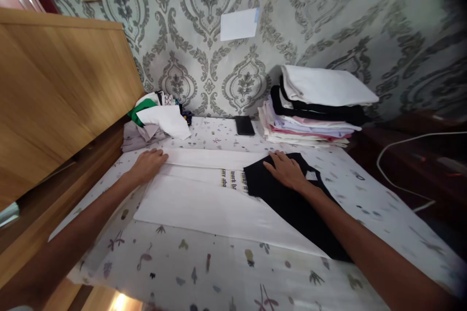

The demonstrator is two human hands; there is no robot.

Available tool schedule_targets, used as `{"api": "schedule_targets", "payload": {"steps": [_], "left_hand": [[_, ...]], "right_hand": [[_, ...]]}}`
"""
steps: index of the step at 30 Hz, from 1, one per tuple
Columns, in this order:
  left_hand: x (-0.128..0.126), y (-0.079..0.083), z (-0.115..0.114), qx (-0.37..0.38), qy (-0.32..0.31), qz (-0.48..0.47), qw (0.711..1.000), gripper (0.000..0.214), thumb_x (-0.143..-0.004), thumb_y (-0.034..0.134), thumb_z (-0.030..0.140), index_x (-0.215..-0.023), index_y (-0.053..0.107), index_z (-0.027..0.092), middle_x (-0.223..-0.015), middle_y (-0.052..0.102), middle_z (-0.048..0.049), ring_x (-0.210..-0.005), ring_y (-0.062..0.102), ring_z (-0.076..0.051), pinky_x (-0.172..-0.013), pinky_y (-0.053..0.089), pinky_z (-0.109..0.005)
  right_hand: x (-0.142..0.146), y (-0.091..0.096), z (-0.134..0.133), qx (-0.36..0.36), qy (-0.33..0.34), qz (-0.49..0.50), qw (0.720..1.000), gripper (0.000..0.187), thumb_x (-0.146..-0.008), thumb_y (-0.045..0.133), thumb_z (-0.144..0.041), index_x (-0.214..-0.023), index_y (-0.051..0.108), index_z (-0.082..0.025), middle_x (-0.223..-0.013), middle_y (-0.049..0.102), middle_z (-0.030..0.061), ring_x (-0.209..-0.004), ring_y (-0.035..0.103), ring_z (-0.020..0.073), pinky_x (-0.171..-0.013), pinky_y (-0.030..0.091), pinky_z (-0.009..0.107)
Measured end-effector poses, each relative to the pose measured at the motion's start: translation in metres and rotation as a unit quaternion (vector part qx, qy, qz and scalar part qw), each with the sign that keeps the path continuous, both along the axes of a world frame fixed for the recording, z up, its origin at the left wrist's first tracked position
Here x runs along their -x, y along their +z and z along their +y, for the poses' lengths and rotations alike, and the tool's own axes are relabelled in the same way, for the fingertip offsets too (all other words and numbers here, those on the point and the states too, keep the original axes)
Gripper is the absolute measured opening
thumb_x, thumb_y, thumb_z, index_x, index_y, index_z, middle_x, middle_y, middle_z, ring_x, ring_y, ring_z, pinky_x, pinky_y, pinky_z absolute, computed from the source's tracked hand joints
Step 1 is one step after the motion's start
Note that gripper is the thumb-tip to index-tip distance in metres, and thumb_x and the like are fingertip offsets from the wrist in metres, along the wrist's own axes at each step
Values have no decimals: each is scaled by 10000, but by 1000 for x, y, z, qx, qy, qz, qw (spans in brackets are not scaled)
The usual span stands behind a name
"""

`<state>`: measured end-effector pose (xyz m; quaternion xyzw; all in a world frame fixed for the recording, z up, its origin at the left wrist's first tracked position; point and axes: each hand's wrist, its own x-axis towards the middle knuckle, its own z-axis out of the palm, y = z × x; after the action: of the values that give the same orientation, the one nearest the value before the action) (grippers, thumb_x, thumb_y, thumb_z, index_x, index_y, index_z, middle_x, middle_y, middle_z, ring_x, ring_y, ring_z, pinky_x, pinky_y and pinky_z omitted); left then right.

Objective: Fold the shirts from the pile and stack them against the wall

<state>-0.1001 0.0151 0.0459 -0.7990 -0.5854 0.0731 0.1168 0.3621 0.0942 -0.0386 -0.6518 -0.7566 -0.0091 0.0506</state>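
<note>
White and black, the shirt (204, 206) is lying across the sheet (229, 277), probably soft, light and best held by its folded far edge, your left hand (150, 164) touching there, pinch unclear, your right hand (287, 171) resting spread over its black part.

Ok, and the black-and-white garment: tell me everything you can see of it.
The garment looks like soft cloth, mostly white, with a black section toward the right bearing a small pale label. Dark-and-yellow lettering, partly hidden, shows beside the black. It lies spread on a patterned sheet, its far side apparently folded inward. The left hand touches its far left corner; the right hand rests on the black.
</note>
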Motion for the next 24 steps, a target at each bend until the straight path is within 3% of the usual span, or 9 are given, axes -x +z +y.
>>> {"api": "schedule_targets", "payload": {"steps": [3,5,7,9,11,13,15,19,24], "left_hand": [[2,6,-2,21,15,-9,1000,294,-878,416,51,-985,650,193,-1008,677,-109,-1012,624,-282,-853,474,-422],[-11,12,0,20,17,-32,999,332,-857,415,36,-1017,667,180,-1069,690,-128,-1072,622,-290,-912,469,-447],[-38,14,6,22,1,-102,995,385,-904,371,78,-1158,652,148,-1223,669,-159,-1179,594,-288,-991,452,-451],[-73,9,13,39,-26,-197,979,467,-997,273,193,-1374,532,101,-1429,561,-168,-1317,517,-254,-1084,412,-405],[-105,-2,23,62,-48,-216,973,534,-1041,232,346,-1495,406,127,-1551,448,-111,-1409,432,-188,-1141,364,-310],[-120,-16,32,84,-43,-211,973,598,-1033,259,459,-1533,350,145,-1600,370,-89,-1459,363,-177,-1172,325,-293],[-112,-28,40,98,-14,-203,974,648,-1014,286,506,-1538,337,127,-1620,312,-112,-1500,284,-213,-1211,265,-360],[-50,-39,50,108,69,-187,974,709,-1005,256,503,-1549,273,50,-1641,194,-185,-1534,155,-299,-1222,151,-541],[7,-44,58,98,127,-167,973,704,-1005,190,538,-1581,198,134,-1669,144,-111,-1546,108,-244,-1224,132,-524]], "right_hand": [[-2,8,3,34,-2,-4,999,586,-981,343,-450,-1462,435,-129,-1545,426,180,-1455,356,311,-1137,349,538],[2,16,5,40,2,-13,999,598,-966,372,-463,-1450,454,-121,-1525,450,195,-1433,386,337,-1119,370,551],[15,24,6,22,22,-23,999,600,-960,379,-479,-1437,474,-128,-1521,455,196,-1427,391,353,-1120,366,560],[37,30,4,7,63,-27,998,591,-970,348,-483,-1436,481,-144,-1547,428,176,-1453,354,337,-1148,336,546],[59,32,0,20,100,-24,995,591,-982,314,-475,-1446,473,-147,-1574,394,157,-1480,311,310,-1170,316,516],[75,28,-6,39,115,-17,992,612,-990,289,-478,-1479,435,-139,-1595,360,146,-1498,275,293,-1181,303,503],[79,22,-11,47,107,-9,993,649,-997,259,-502,-1517,377,-132,-1615,323,138,-1511,242,285,-1195,273,506],[68,13,-15,32,80,-2,996,698,-998,217,-567,-1540,350,-147,-1624,303,130,-1517,224,283,-1210,233,500],[65,10,-13,22,84,4,996,699,-999,209,-578,-1533,362,-153,-1619,312,140,-1510,241,293,-1199,246,520]]}}
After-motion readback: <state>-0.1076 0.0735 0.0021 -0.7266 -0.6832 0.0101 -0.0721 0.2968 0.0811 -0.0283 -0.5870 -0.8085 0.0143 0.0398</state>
